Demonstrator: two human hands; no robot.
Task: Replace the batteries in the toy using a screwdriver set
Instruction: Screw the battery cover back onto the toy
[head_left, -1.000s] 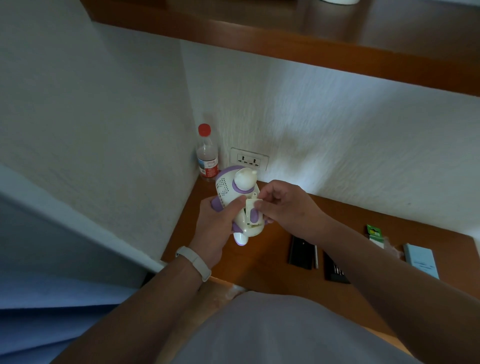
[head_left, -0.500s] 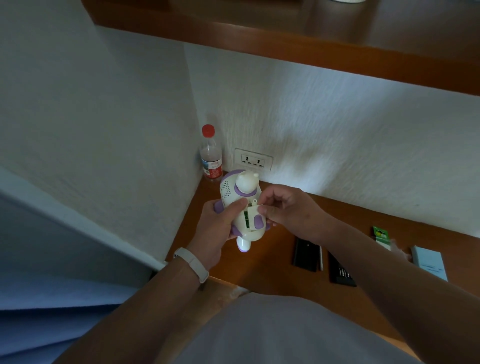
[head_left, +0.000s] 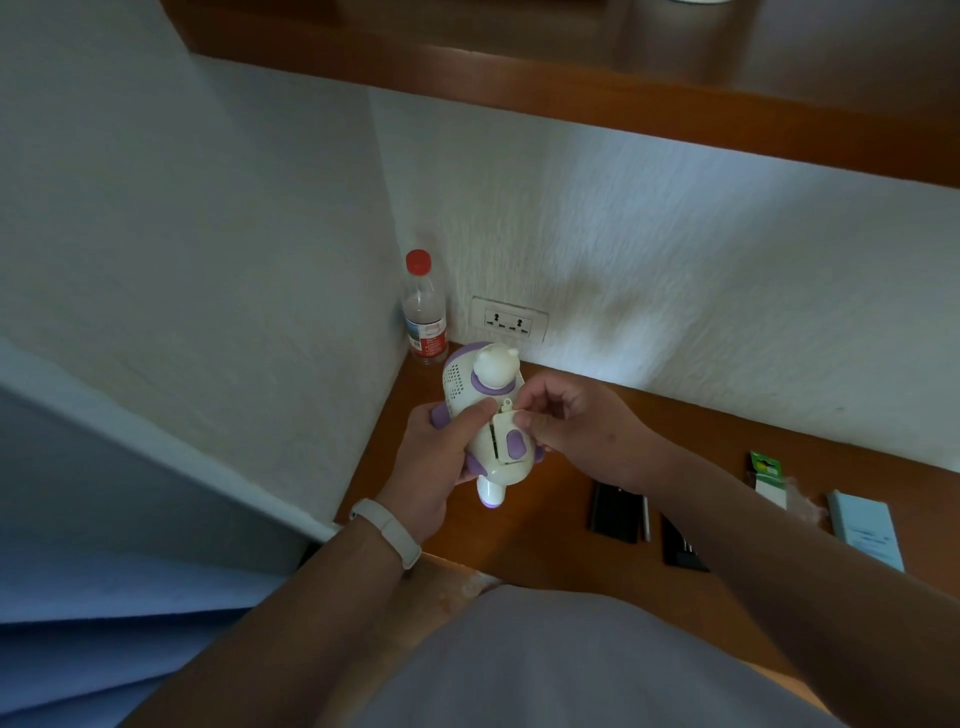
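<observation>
Head view is showing you holding the toy (head_left: 485, 410) up off the desk (head_left: 545, 519), close to the corner of the wall, with its underside turned toward your face so the battery bay is facing you. Your left hand (head_left: 431, 467) is wrapping its fingers round the toy's body and laying the thumb across the front, just beside the battery cover (head_left: 511, 434); that is bracing the toy against whatever the other hand is doing. Your right hand (head_left: 576, 431) is pinching the cover's top edge between thumb and curled fingertips, at the small tab. The cover is sitting slightly askew, with a thin gap along its left side, so I am judging it to be neither fully seated nor fully free.

Two black cases (head_left: 615, 512), probably the screwdriver set, are lying on the desk to your right, near your forearm, and a green pack (head_left: 764, 465) is lying farther right, within reach. A bottle (head_left: 425, 312) is standing back in the corner, well apart from your hands.
</observation>
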